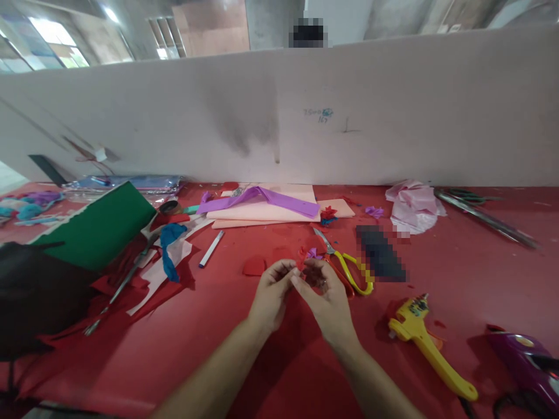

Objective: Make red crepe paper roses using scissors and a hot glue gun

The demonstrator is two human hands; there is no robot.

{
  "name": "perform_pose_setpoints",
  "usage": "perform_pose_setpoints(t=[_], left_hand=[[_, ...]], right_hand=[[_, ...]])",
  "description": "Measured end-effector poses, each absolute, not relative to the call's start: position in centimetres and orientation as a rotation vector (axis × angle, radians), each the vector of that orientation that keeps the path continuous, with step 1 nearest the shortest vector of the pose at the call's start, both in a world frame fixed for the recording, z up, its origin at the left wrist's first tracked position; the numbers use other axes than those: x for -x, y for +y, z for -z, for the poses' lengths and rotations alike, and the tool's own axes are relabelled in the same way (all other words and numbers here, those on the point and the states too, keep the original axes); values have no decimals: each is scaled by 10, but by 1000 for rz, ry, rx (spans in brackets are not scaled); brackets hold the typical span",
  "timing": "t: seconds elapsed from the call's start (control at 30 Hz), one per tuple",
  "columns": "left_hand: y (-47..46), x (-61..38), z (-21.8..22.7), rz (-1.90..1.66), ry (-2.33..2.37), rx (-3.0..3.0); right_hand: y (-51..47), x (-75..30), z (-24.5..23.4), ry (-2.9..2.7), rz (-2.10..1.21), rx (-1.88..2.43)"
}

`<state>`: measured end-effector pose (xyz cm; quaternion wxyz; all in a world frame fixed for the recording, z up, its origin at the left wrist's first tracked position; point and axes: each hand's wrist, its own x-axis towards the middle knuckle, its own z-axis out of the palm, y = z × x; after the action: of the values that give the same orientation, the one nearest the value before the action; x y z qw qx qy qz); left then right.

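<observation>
My left hand (271,294) and my right hand (329,299) meet above the red table, fingertips pinched together on a small red crepe paper piece (300,265). Most of that piece is hidden by my fingers. Just beyond them lies a small purple paper flower (314,253). Close to my right hand are scissors with yellow handles (348,272), lying partly spread. Flat red paper cutouts (254,267) rest beside my left hand. A yellow glue gun (419,337) is on the table to the right of my right hand.
Folded peach paper (262,215) with a purple strip (262,198) lies at the back. Left are a white marker (212,249), scraps and a green sheet (105,224). A blurred dark rectangle (381,254), crumpled pink paper (413,206) and a purple tool (524,361) lie right.
</observation>
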<state>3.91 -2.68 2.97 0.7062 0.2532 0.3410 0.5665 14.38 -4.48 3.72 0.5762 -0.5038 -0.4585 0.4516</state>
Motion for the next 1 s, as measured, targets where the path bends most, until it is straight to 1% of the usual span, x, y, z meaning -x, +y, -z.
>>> perform_pose_setpoints(t=[0.1,0.2,0.3,0.37,0.43,0.73,1.0], left_hand=[[-23,-32,-33,-1124,672,-453],[-22,-26,-36,-922,517,-423],[-24,-23,-37,-782,410,-396],[-24,-23,-37,-761,388,-389],[-24,-24,-36,-781,401,-397],[-24,-30,-35,-1004,563,-439],[-28,-36,-35,-1125,603,-521]], right_hand=[[-43,-147,-37,-941,-1224,1067],[-40,-155,-39,-802,-1490,908],[-37,-163,-42,-809,-1739,781],[-38,-165,-44,-825,-1807,723],[-38,-164,-45,-834,-1795,714],[-34,-156,-41,-844,-1552,807],[-32,-155,-37,-809,-1479,806]])
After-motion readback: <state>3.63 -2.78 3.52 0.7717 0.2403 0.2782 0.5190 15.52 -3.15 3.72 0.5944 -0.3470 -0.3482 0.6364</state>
